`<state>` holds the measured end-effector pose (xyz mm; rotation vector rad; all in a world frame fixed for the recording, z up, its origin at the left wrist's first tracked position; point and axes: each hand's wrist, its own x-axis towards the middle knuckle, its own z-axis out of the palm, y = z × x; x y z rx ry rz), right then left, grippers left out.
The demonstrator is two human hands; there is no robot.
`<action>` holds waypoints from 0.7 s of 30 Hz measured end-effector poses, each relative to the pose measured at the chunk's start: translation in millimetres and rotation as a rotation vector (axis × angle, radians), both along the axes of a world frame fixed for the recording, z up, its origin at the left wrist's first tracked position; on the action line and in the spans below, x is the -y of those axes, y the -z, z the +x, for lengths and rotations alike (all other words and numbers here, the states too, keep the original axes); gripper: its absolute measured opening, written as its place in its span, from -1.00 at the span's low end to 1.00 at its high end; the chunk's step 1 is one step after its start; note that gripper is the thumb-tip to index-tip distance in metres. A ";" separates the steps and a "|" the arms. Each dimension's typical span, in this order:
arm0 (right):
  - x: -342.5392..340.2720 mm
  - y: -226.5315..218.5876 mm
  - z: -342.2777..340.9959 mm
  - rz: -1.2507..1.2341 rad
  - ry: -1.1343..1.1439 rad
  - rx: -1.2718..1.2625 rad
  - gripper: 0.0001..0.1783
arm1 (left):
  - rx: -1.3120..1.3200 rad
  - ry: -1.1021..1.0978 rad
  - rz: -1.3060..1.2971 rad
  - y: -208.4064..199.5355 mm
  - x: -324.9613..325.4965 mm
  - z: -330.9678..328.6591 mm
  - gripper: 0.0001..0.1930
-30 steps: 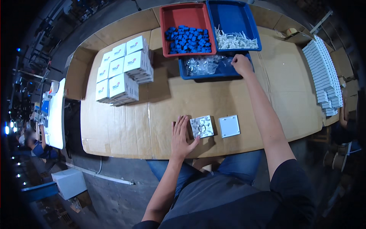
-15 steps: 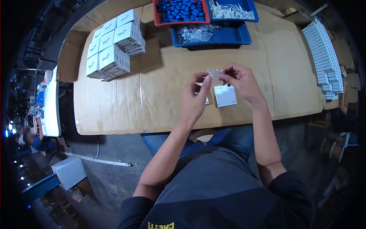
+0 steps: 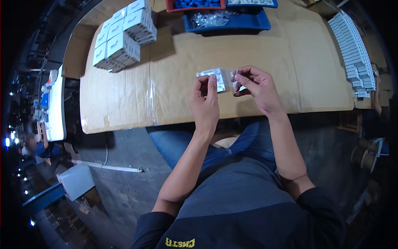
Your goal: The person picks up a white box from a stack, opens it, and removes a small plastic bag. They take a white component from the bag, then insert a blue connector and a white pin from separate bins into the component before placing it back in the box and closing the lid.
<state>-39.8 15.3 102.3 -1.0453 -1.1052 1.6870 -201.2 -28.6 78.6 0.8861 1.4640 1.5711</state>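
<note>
My right hand is closed in a pinch, with thumb and fingertips on a small clear plastic bag. Behind those fingers a white square plate lies on the cardboard, mostly covered. My left hand has its fingers curled and its thumb raised against them. It overlaps a second white square plate, which has small marks on its face. Whatever may sit between the left thumb and fingers is hidden.
Stacked white boxes stand on the cardboard-covered table at the left. Further back are a blue tray with clear bags, a red tray of blue parts and another blue tray. A long white stack lines the right edge.
My hands have drawn apart; the left has moved off the bag and uncovers more of the left plate. My right hand now covers most of the other plate. The view has tilted toward me.
</note>
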 end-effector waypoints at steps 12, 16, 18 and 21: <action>38.8 7.6 0.2 0.021 0.020 0.001 -0.83 | -0.711 0.067 0.326 -11.8 54.8 8.7 -0.75; 43.0 4.0 -1.6 0.013 0.031 -0.032 -0.83 | -0.692 0.075 0.279 -15.8 55.1 7.3 -0.77; 43.6 3.2 -1.8 0.038 0.027 -0.057 -0.84 | -0.698 0.077 0.287 -17.2 54.5 5.8 -0.81; 43.9 4.7 -4.7 0.040 0.037 -0.026 -0.86 | -0.560 0.117 0.244 -13.8 54.3 4.3 -0.84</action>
